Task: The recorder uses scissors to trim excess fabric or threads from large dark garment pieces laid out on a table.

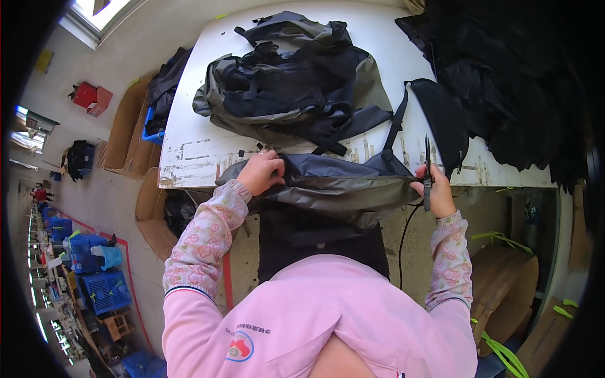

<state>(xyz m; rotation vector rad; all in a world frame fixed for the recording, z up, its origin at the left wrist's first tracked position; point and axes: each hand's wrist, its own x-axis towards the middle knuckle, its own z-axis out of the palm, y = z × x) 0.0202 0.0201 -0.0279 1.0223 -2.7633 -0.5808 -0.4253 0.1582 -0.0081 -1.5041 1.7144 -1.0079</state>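
A grey and black fabric bag piece (pixel 340 189) is stretched across the table's near edge and hangs down over it. My left hand (pixel 261 171) is closed on its upper left edge, fingers pinching the cloth. At the other end, my right hand (pixel 438 189) pinches the right corner between thumb and finger. A pair of dark scissors (pixel 427 165) is also in that hand, blades pointing away from me. A black strap (pixel 396 129) runs up from the piece near the right hand. Fingertips under the cloth are hidden.
A pile of grey and black bags (pixel 290 88) lies on the white table (pixel 179 165). Black fabric (pixel 498 82) is heaped at the right, with a curved black panel (pixel 441 120) beside it. Cardboard boxes (pixel 126 135) stand left of the table; another box (pixel 504 283) is lower right.
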